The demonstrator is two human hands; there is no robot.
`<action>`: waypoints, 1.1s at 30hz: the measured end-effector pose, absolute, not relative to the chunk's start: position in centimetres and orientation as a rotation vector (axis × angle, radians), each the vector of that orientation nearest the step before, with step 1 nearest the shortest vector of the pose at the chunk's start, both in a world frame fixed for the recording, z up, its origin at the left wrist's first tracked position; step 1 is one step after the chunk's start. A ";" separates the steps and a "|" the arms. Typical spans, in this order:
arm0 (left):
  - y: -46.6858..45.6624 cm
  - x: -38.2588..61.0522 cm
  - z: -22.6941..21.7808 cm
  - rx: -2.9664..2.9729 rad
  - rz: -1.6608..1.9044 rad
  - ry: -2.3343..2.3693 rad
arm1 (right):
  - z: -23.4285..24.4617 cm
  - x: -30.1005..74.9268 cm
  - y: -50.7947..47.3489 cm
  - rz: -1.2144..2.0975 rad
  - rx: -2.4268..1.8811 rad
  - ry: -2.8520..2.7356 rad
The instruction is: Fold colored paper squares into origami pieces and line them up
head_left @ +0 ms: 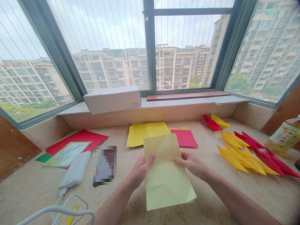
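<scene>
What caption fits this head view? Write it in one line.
The left hand and right hand hold a creased yellow sheet of paper over a counter beside folded red and yellow paper.
</scene>
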State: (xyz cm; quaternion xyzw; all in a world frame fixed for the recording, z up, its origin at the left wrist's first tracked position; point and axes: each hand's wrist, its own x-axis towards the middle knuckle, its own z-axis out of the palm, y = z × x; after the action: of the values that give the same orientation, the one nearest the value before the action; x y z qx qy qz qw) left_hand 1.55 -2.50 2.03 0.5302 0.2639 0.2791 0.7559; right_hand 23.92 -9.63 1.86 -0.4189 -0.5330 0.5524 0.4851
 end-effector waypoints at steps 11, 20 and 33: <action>-2.0 1.4 2.4 1.066 0.678 0.635 | 1.7 24.9 -9.0 1.104 -1.071 -1.094; -1.7 0.8 3.1 1.112 0.706 0.557 | 1.7 24.8 -9.5 1.219 -1.047 -1.269; -2.1 0.0 3.9 1.527 0.381 0.648 | 3.4 25.8 -10.8 1.506 -1.176 -1.535</action>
State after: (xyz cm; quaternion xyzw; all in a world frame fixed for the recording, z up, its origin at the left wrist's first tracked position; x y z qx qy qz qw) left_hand -0.02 -2.10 3.89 0.6745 0.2862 0.1683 0.6594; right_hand 25.77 -10.82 3.36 -0.4516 -0.5893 0.5781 0.3383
